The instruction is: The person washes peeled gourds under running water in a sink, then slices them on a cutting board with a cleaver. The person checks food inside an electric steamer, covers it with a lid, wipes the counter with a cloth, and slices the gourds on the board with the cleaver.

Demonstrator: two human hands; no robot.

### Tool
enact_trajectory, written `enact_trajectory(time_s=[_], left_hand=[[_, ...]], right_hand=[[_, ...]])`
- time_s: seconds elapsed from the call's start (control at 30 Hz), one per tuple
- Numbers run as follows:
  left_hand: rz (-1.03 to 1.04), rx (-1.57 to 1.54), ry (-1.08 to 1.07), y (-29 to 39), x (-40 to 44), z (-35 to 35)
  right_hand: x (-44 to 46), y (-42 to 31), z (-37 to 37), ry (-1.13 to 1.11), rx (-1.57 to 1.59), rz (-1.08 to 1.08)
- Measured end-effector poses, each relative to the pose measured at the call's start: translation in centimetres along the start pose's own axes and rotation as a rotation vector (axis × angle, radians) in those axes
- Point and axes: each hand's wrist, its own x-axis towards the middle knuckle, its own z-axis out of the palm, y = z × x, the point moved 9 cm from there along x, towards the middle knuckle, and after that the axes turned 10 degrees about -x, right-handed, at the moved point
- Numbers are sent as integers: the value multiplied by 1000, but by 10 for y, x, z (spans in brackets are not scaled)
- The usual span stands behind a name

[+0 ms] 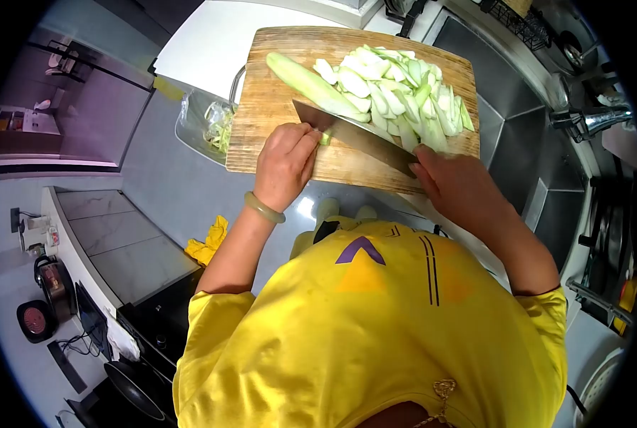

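Observation:
My right hand is wrapped round the handle of a kitchen knife, a broad cleaver, its blade slanting across the front of the wooden cutting board. My left hand, with a bangle at the wrist, is closed near the blade's far end. A small green gourd piece shows at its fingertips, partly hidden. Behind the blade lies a long peeled gourd, pale green and uncut along its visible length. Beside it, sliced gourd is heaped over the board's right half.
Left of the board hangs a bin with peelings in a plastic bag. A steel sink with a faucet lies to the right. A yellow cloth is at lower left, near a stove with a black pan.

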Motion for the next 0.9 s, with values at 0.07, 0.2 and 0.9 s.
enact_trajectory(time_s=[0.07,0.2,0.9], left_hand=[[12,17,-4,1,0,1],[12,21,-6,1,-2,3],[-26,-104,-67,-10,11,9]], right_hand=[[1,-2,-1,-33,-43,-8],[11,-9,2,-46,-38,-39],[33,-1,28,-126,-8,84]])
